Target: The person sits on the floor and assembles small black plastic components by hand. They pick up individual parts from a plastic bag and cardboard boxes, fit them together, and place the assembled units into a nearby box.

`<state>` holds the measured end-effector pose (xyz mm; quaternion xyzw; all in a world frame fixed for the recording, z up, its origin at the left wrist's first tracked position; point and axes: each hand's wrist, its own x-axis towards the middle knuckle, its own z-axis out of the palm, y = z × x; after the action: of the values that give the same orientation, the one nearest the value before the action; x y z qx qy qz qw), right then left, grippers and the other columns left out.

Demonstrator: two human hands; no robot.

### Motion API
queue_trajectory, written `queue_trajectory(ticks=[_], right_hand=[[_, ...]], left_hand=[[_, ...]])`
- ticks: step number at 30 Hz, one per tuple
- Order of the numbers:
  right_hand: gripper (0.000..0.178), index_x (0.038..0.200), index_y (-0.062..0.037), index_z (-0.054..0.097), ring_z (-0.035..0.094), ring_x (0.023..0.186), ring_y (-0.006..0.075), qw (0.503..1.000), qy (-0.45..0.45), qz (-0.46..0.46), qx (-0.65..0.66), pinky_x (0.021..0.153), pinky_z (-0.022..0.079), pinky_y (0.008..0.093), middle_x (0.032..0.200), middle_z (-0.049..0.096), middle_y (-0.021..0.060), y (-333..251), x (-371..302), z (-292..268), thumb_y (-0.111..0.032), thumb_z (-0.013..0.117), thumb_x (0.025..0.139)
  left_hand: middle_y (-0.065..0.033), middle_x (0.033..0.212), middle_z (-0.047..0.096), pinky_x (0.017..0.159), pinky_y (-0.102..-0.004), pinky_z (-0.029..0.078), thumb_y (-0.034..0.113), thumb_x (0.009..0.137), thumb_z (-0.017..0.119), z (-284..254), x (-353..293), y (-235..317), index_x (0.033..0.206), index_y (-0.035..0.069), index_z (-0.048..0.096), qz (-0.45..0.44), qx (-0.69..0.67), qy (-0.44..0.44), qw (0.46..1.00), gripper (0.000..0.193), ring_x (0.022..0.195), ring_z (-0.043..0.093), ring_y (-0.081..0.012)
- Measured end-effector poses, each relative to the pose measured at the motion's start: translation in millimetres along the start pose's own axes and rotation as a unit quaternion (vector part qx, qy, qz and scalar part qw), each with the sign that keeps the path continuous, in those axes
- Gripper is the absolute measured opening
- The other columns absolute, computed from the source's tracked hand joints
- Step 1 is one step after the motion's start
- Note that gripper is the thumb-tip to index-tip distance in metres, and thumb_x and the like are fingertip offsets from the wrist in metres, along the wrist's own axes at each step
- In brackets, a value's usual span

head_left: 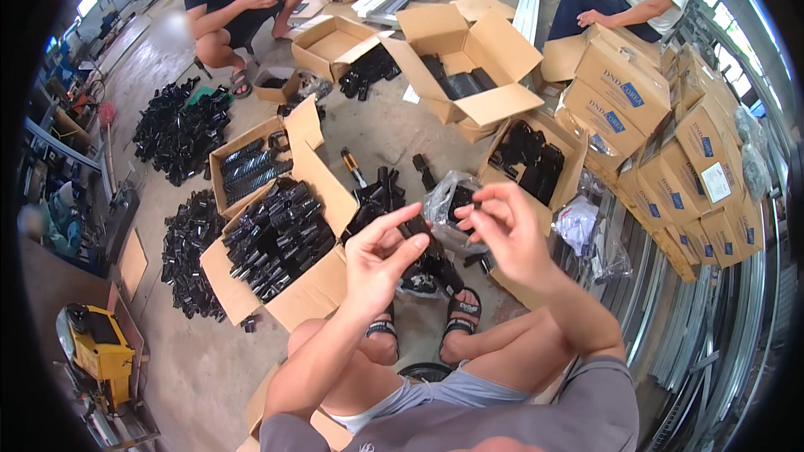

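My left hand pinches a black plastic fitting between thumb and fingers, in front of my knees. To its right my right hand is raised, thumb and fingertips drawn together. Whatever they may grip is too small to make out against the dark parts behind. Below and beyond both hands lies a see-through plastic bag with black parts in it. More black fittings are heaped on the floor just past my left hand, beside a yellow-and-black hand tool.
Left of me stands an open carton full of black fittings, with loose piles beside it. An open carton sits at right, near stacked cartons and metal profiles. Several people sit or squat beyond; one person handles a small part.
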<state>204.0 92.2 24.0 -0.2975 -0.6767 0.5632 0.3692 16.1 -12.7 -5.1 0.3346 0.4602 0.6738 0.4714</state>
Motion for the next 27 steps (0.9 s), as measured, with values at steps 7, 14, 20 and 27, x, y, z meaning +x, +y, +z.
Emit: queue_trajectory(ticks=[7, 14, 20, 27], right_hand=[[0.019, 0.11, 0.0014, 0.061, 0.063, 0.09, 0.0094, 0.993, 0.04, -0.086, 0.063, 0.079, 0.051, 0.0244, 0.104, 0.066, 0.0069, -10.4, -19.0, 20.0, 0.003, 0.067, 0.092], [0.013, 0.097, 0.0004, 0.068, 0.065, 0.077, 0.0104, 0.982, 0.098, -0.144, -0.072, 0.067, 0.051, 0.024, 0.089, 0.072, 0.0077, -14.1, -25.1, 24.0, 0.002, 0.074, 0.086], [0.01, 0.087, -0.0012, 0.07, 0.067, 0.073, 0.0149, 0.963, 0.113, -0.195, -0.148, 0.062, 0.051, 0.0274, 0.086, 0.072, 0.0094, -6.0, -30.7, 21.7, 0.001, 0.078, 0.081], [0.009, 0.087, -0.0019, 0.071, 0.066, 0.073, 0.0156, 0.978, 0.114, -0.121, -0.124, 0.061, 0.049, 0.0281, 0.088, 0.072, 0.0081, -1.4, -26.4, 28.4, -0.002, 0.078, 0.081]], left_hand=[[-0.0134, 0.111, 0.071, 0.085, -0.0235, 0.051, -0.005, 0.09, 0.069, 7.8, -3.1, -0.5, 0.138, 0.0, 0.056, -0.005, -0.06, -0.049, 0.997, 0.05, 0.096, 0.065, -0.0106], [-0.0168, 0.115, 0.071, 0.096, -0.0329, 0.053, -0.001, 0.093, 0.067, 8.8, -3.0, 1.9, 0.139, 0.0, 0.054, -0.038, -0.122, -0.088, 0.988, 0.049, 0.106, 0.068, -0.0184], [-0.0167, 0.114, 0.072, 0.097, -0.0335, 0.053, 0.001, 0.092, 0.068, 7.7, -2.2, 1.2, 0.138, 0.0, 0.055, -0.046, -0.14, -0.096, 0.984, 0.048, 0.105, 0.069, -0.0188], [-0.0191, 0.115, 0.071, 0.095, -0.0349, 0.054, 0.006, 0.092, 0.069, 12.9, -0.7, -1.8, 0.139, 0.001, 0.055, -0.066, -0.101, -0.057, 0.991, 0.049, 0.102, 0.069, -0.0199]])
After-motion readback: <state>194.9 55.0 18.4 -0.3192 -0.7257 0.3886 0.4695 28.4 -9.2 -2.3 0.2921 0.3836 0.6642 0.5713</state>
